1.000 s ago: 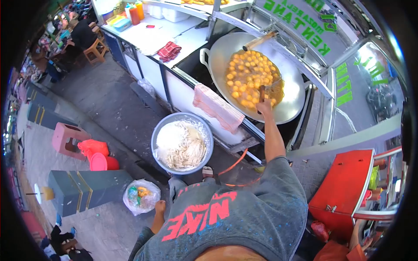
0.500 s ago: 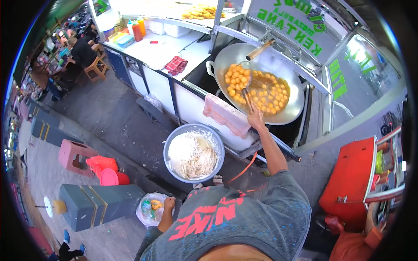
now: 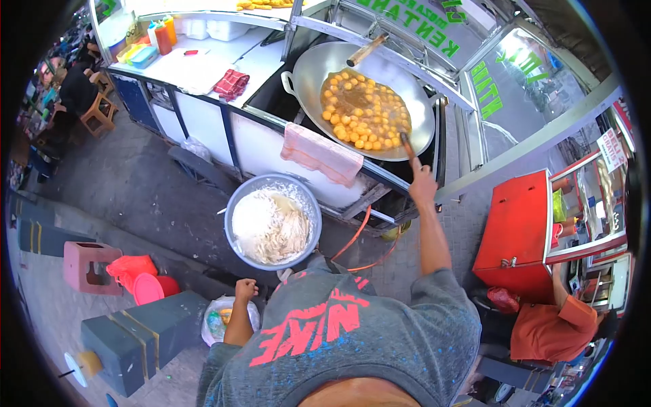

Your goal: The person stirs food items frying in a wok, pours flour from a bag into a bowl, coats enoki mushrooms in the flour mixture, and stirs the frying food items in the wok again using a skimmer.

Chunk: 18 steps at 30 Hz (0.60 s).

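My right hand [image 3: 423, 184] is wrapped round the wooden handle of a skimmer [image 3: 407, 145] at the near right edge of the wok [image 3: 319, 57]. The skimmer's head is hidden in the brown oil. Many round golden fried balls [image 3: 356, 129] float there, mostly along the near and left sides. A second wooden handle [image 3: 367, 51] lies across the wok's far rim. My left hand [image 3: 246, 289] hangs low with curled fingers, nothing visible in it, close to a white plastic bag [image 3: 252, 313]. Before me, a grey-blue basin [image 3: 234, 247] holds white flour and pale strips.
A pink cloth [image 3: 322, 152] drapes over the cart's front edge. On the counter lie a red checked cloth [image 3: 232, 85] and sauce bottles [image 3: 163, 39]. An orange hose [image 3: 356, 234] runs below. A person in orange [image 3: 553, 329] is beside a red cart [image 3: 512, 234] at right.
My right hand and the skimmer have moved right, from mid-wok to its near right edge. The balls have spread out. My left hand has lifted slightly, and the view has shifted.
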### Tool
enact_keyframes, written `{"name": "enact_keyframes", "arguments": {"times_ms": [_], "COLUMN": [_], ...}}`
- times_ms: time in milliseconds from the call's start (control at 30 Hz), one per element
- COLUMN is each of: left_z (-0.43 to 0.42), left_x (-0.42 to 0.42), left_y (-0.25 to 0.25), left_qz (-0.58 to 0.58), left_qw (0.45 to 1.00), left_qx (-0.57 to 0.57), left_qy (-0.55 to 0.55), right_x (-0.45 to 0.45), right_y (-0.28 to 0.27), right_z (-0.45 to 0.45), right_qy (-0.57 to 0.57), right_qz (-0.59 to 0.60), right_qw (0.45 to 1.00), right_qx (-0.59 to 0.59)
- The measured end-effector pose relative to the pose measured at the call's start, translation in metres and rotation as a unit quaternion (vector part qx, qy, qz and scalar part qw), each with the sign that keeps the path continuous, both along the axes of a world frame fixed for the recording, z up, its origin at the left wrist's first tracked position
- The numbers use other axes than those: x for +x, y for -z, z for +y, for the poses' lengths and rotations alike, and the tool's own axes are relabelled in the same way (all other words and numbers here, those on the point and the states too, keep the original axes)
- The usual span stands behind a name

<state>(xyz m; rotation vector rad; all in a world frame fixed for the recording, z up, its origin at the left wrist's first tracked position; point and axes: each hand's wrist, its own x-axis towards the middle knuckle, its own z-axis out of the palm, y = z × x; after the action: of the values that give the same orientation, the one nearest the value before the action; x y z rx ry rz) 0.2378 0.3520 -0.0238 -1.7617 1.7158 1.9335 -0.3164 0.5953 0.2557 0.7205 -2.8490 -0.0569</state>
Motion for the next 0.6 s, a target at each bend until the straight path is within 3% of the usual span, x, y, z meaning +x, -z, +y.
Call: {"name": "enact_keyframes", "arguments": {"times_ms": [133,200,367,467,533,600], "left_z": [0.013,0.026,0.071,0.085,0.089,0.077], "left_x": [0.048,0.063,0.095,0.093,0.096,0.084], "left_y": [0.051,0.037,0.031,0.029,0.054,0.051], "left_qz": [0.000,-0.042,-0.133,-0.153,-0.162,-0.114], "left_qw": [0.998,0.999,0.986,0.979,0.981,0.992], "left_qx": [-0.031,-0.011,0.055,0.069,0.027,0.021], "left_qy": [0.057,0.026,-0.084,-0.114,-0.105,-0.052], "right_x": [-0.070,-0.101,-0.149,-0.157,-0.137,-0.138], "right_y": [-0.010,-0.006,0.074,0.124,0.101,0.115], "right_z": [-0.007,-0.017,-0.087,-0.151,-0.191,-0.225], "right_qy": [0.069,0.089,0.064,0.046,0.093,0.079], "right_qz": [-0.028,-0.102,-0.201,-0.274,-0.422,-0.466], "right_qw": [0.997,0.991,0.960,0.906,0.825,0.756], "right_qx": [-0.017,-0.016,-0.183,-0.320,-0.365,-0.452]}}
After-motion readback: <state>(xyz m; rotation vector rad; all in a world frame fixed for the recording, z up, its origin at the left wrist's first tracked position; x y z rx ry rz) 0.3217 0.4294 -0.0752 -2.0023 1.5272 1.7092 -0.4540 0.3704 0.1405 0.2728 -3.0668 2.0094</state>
